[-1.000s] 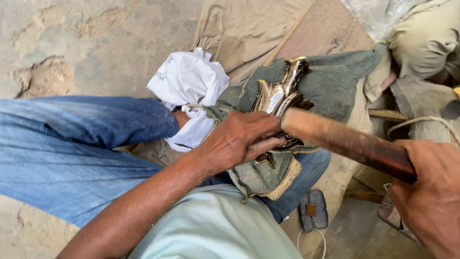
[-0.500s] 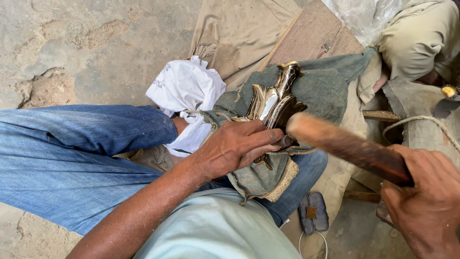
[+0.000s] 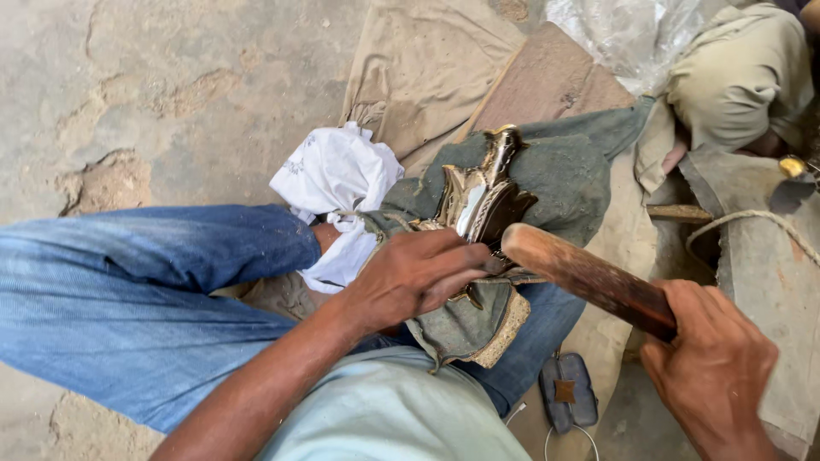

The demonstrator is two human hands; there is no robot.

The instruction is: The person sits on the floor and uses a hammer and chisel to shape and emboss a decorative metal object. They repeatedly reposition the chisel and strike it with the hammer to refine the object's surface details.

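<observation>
pressing down, the shiny metal piece (image 3: 480,201) is pinned by the left hand (image 3: 410,277); the wooden stick (image 3: 589,277), gripped tight in the right hand (image 3: 713,376), could be swung onto fingers.

clear plastic bag (image 3: 628,34) | top right, crumpled | contents unclear

Bare, cracked concrete floor (image 3: 171,77). Spread over it: tan cloth (image 3: 418,60), brown board (image 3: 547,81), crumpled clear plastic sheet (image 3: 623,34). Near the lower edge, small dark sandal (image 3: 568,393)
</observation>
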